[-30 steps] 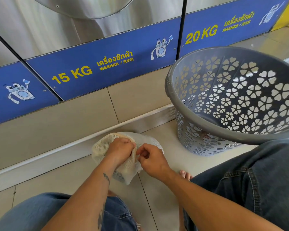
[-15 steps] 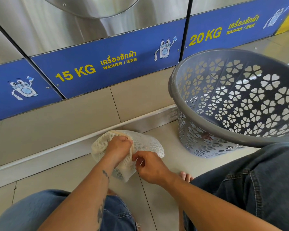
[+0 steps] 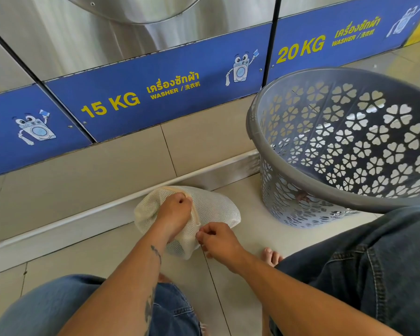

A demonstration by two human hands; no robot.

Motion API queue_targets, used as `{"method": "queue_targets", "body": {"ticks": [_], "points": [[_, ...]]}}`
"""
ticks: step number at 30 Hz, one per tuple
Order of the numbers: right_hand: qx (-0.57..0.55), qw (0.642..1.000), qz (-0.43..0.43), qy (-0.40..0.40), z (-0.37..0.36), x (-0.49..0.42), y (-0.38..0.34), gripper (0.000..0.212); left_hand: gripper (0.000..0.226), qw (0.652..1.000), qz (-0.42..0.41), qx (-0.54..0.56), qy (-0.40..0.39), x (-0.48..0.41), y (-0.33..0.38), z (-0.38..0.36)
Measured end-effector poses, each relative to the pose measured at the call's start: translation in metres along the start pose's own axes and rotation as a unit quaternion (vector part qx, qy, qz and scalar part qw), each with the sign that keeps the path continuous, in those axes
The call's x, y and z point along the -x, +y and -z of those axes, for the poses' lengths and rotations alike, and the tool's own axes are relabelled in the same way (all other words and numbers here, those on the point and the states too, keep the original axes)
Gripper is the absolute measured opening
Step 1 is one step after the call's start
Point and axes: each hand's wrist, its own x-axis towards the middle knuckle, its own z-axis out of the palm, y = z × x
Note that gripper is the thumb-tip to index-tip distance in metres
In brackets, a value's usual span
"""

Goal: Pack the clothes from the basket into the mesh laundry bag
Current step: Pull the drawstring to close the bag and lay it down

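Your left hand covers the middle of the mesh laundry bag, hiding its opening. Which bit of it your right hand pinches is too small to tell. The basket runs off the right edge; its near rim and your knee hide its floor.

Bag, seemingly on floor, left of basket.

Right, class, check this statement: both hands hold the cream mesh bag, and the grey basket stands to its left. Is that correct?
No. The head view shows the grey basket standing to the right of the mesh bag, not its left. The rest is right: the left hand and the right hand both hold the bag.
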Motion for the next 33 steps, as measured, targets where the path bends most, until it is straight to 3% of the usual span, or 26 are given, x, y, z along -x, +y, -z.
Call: {"method": "queue_targets", "body": {"ticks": [3, 8, 12, 18, 21, 24, 27, 29, 31, 33], "points": [[-0.021, 0.999, -0.02, -0.021, 0.001, 0.002, -0.003, 0.021, 0.037, 1.0, -0.016, -0.003, 0.001, -0.001, 0.0, 0.0], [0.155, 0.983, 0.086, -0.038, 0.001, 0.004, 0.003, 0.021, 0.034, 0.998, -0.057, 0.016, -0.017, 0.0, 0.006, 0.002], [0.188, 0.976, 0.105, -0.038, 0.016, 0.008, 0.001, 0.024, 0.032, 0.994, -0.091, 0.003, -0.053, 0.001, 0.017, -0.002], [0.245, 0.969, -0.017, -0.027, 0.062, 0.015, 0.023, 0.009, 0.034, 0.982, -0.157, -0.074, -0.079, 0.013, 0.035, -0.008], [0.264, 0.954, -0.103, 0.099, 0.076, 0.022, 0.033, 0.05, 0.035, 0.969, -0.168, -0.15, -0.1, 0.021, 0.028, 0.0], [0.226, 0.954, -0.138, 0.142, 0.072, 0.017, 0.029, 0.065, 0.033, 0.96, -0.127, -0.224, -0.114, 0.023, -0.001, 0.009], [0.224, 0.962, -0.132, 0.077, 0.058, 0.015, 0.024, 0.052, 0.022, 0.957, -0.051, -0.273, -0.088, 0.022, -0.026, 0.022], [0.259, 0.958, -0.095, 0.082, 0.048, 0.015, 0.022, 0.037, 0.007, 0.956, -0.015, -0.285, -0.072, 0.021, -0.036, 0.026], [0.295, 0.939, -0.069, 0.162, 0.042, 0.013, 0.019, 0.031, 0.025, 0.964, 0.028, -0.257, -0.068, 0.015, -0.043, 0.025], [0.296, 0.921, -0.064, 0.247, 0.037, 0.007, 0.015, 0.045, 0.056, 0.972, 0.063, -0.216, -0.071, 0.006, -0.047, 0.022]]}}
